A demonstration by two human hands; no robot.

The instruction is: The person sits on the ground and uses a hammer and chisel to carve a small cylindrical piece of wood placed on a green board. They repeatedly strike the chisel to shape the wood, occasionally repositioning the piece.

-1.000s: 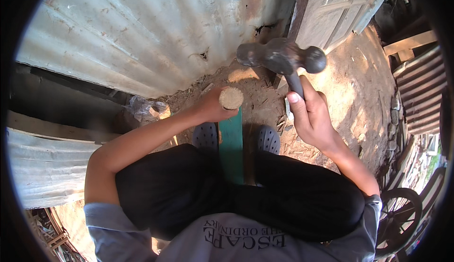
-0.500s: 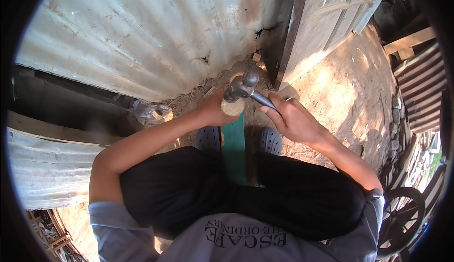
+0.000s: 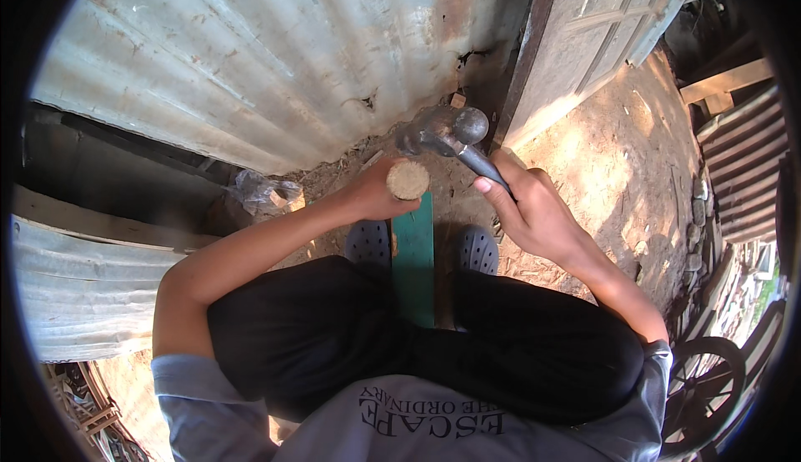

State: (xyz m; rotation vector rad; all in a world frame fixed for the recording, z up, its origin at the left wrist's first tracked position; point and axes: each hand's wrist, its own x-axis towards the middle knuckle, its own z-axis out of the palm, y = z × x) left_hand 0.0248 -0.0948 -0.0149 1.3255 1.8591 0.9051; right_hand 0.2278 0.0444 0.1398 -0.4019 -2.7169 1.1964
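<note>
My left hand [image 3: 375, 189] is wrapped round an upright wooden piece [image 3: 408, 181]; only its round, rough tan top end shows, and its lower part is hidden. A ball-peen hammer [image 3: 450, 131] with a dark metal head and dark handle is gripped in my right hand [image 3: 536, 212]. Its head hangs above and just right of the wood's end, apart from it. Below my left hand, a green board [image 3: 413, 257] runs between my knees toward me.
Grey clogs [image 3: 368, 243] show on both sides of the board. A corrugated metal sheet [image 3: 275, 53] stands ahead, with a wooden door [image 3: 576, 45] to its right. Crumpled clear plastic [image 3: 260, 191] lies left on the dirt ground. A spoked wheel [image 3: 705, 387] is at lower right.
My right hand has drawn the hammer up and to the right, off the wood's end, which now shows fully. My left hand has barely moved.
</note>
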